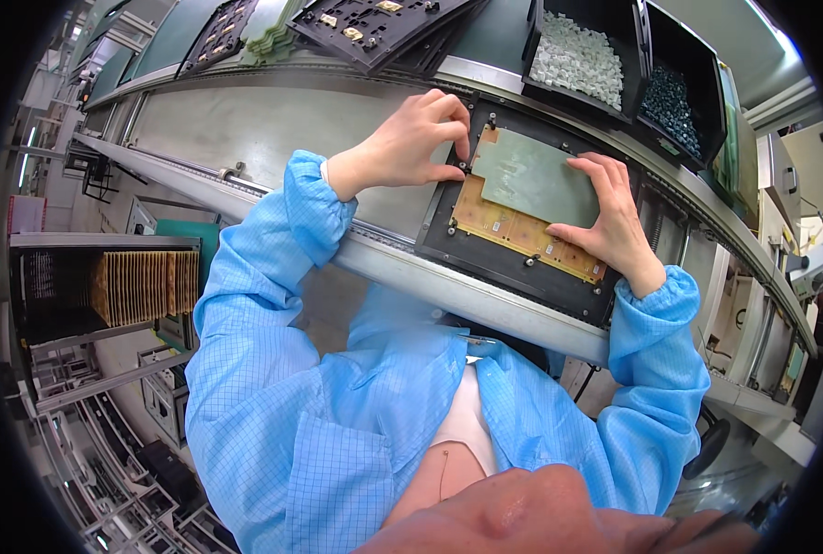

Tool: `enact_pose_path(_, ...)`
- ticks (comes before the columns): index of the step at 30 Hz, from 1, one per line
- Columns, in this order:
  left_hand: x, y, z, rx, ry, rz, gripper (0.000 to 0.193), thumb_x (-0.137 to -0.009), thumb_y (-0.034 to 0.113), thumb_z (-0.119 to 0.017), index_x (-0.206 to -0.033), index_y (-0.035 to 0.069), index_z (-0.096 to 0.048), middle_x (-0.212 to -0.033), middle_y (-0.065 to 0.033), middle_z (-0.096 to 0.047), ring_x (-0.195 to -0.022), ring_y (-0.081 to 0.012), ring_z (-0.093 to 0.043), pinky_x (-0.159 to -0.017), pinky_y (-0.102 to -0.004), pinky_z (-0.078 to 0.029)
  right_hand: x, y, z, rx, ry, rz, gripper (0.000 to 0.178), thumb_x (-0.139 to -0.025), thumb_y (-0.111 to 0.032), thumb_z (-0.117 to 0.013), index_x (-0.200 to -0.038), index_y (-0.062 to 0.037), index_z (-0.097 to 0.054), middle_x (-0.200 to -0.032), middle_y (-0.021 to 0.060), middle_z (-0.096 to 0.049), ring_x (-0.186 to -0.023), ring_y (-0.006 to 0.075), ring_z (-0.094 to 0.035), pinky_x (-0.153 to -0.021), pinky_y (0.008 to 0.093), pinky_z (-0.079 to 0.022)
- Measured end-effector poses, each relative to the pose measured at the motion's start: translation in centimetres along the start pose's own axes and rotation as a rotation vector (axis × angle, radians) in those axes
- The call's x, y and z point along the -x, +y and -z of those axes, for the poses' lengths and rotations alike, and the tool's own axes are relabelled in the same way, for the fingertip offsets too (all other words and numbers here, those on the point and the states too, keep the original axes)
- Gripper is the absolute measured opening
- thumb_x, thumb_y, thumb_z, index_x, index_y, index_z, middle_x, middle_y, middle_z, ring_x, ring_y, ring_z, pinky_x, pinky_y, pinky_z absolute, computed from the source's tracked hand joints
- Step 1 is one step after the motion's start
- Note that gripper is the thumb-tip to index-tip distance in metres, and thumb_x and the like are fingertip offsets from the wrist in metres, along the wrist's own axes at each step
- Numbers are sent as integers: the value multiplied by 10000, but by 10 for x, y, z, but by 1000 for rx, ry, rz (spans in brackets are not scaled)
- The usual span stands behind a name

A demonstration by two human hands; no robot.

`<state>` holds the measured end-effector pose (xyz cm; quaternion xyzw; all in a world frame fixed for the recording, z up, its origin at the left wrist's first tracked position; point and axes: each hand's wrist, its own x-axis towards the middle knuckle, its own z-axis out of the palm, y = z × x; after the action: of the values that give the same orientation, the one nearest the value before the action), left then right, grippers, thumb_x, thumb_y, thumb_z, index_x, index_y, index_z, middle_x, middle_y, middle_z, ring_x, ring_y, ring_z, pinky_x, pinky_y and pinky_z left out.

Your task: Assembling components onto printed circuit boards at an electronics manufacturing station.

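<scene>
A flat grey-green plate [536,180] lies over an orange-yellow circuit board panel [499,222], which sits in a black carrier tray [485,263] with small knobs round its edge. My right hand [614,208] spans the plate's right end, thumb at the near edge and fingers at the far edge, gripping it. At the tray's left side, my left hand [402,148] is curled, thumb and index fingertip closed about a small dark knob [464,168] beside the panel's upper left corner. Part of the panel is hidden under the plate.
The tray rests on a conveyor with a metal rail [384,242] nearest me. Beyond it stand a black bin of white pieces [577,60] and a bin of dark bluish parts [670,106]. More black carriers [374,32] are at the back. A rack of boards [144,288] stands left.
</scene>
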<state>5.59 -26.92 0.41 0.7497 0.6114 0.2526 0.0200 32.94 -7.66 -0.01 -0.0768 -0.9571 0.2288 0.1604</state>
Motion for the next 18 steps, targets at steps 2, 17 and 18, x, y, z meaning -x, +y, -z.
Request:
enact_pose_path(2,3,-2,-7,32,13,1,232,-705,183,-837,-875,172,-680,-1047,-13,-562,-1052,-241,-527,-913,-389,-434,1,1,0,-7,4,1,827,-604,-266,-912,-1305,-60,-524,-1322,165,-512,-1267,362,-456,-1076,461,-408)
enact_pose_path(17,-1,-8,-9,148,12,-165,147,-775,170,-785,-872,159,-675,-956,-11,-558,-958,-233,-539,-914,-374,-414,7,6,1,6,-2,-5,784,-606,-279,-917,-1266,-74,-546,-1334,175,-503,-1272,380,-450,-1066,477,-411)
enact_pose_path(18,0,-8,-8,191,-8,-106,186,-772,186,-792,-906,150,-668,-972,-24,-568,-980,-250,-545,-929,-383,-415,7,5,1,1,2,-2,772,-605,-281,-918,-1255,-74,-554,-1338,178,-502,-1271,384,-450,-1063,481,-414)
